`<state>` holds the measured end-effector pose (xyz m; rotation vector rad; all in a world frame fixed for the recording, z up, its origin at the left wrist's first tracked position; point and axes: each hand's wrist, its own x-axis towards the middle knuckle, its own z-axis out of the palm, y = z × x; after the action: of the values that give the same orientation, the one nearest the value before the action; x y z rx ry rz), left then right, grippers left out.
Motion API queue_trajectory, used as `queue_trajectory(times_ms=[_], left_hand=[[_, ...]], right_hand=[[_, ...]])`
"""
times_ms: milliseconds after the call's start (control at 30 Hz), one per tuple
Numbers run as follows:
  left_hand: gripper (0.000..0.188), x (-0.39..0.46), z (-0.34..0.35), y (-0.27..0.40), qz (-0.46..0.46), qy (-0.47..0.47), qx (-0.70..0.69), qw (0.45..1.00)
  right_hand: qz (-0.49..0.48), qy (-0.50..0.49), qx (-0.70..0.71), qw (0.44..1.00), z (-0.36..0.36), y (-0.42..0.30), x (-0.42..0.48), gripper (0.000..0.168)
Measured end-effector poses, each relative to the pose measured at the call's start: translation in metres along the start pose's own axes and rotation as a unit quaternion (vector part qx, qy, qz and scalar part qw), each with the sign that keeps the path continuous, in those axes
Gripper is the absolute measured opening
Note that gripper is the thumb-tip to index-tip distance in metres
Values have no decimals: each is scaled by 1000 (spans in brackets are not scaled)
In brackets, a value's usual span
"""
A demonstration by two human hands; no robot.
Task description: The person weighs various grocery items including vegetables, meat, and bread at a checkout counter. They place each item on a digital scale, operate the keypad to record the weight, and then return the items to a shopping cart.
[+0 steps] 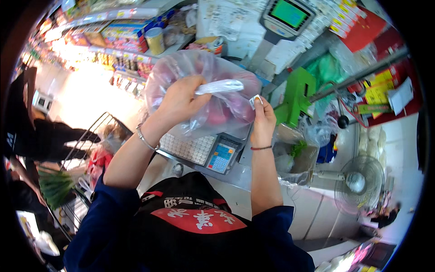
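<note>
My left hand grips the twisted neck of a clear plastic bag filled with reddish round produce. The bag rests on a price-computing scale, whose keypad shows below it. At the bag's right side, my right hand pinches a small white printed label between thumb and finger. The scale's display stands on a post behind the bag and is lit green. The twisted neck points to the right, towards the label. What exactly the produce is, the cloudy plastic does not let me tell.
A green bag-sealing device stands right of the scale, near a cardboard box with greens and plastic. Further right is a fan. At the left are a wire shopping cart, people in dark clothes and stocked shelves.
</note>
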<state>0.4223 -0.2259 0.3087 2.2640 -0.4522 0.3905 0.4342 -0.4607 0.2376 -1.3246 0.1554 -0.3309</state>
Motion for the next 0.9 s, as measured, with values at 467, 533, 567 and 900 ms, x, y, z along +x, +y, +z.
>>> queue_trajectory(times_ms=[467,533,567,900], left_hand=[[26,-79,-6,-34,98,156,-93,978],[23,-99,-31,-49,105,206,-141,963],[22,-116,-43,-66,66,221,-151,961],[66,-479,-96,-445,-621,620,102,469]], right_hand=[[-405,-392,-521,641,98,-46,-35,53],[-337,-407,-602,599,84,-38,-15,40],[-353,-397,-611,586,82,-38,-12,34],[-1,37,-241,970,83,-104,47,34]])
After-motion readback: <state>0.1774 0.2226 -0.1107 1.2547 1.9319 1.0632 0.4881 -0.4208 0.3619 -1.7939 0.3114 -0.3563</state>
